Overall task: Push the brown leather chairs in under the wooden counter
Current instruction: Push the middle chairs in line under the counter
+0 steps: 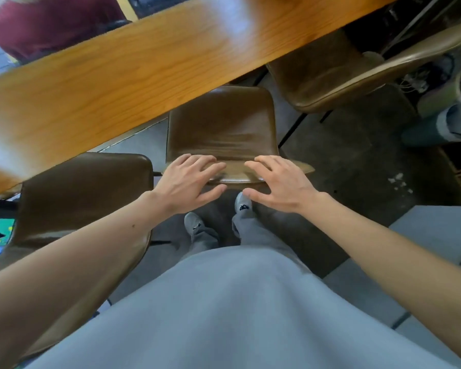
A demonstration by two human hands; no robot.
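Note:
A wooden counter (133,67) runs diagonally across the top of the view. Three brown leather chairs stand along it. The middle chair (221,129) is straight ahead, its seat partly under the counter's edge. My left hand (189,182) and my right hand (280,182) hover over the top of its backrest, fingers spread, holding nothing; contact with the backrest cannot be told. The left chair (83,198) stands further out from the counter, beside my left forearm. The right chair (338,73) sits partly under the counter at the upper right.
My grey-clad legs and grey shoes (242,206) stand just behind the middle chair. Another person's leg and dark shoe (437,129) are at the right edge. A person in a dark red top (51,22) is beyond the counter. The floor is dark concrete with grey tiles.

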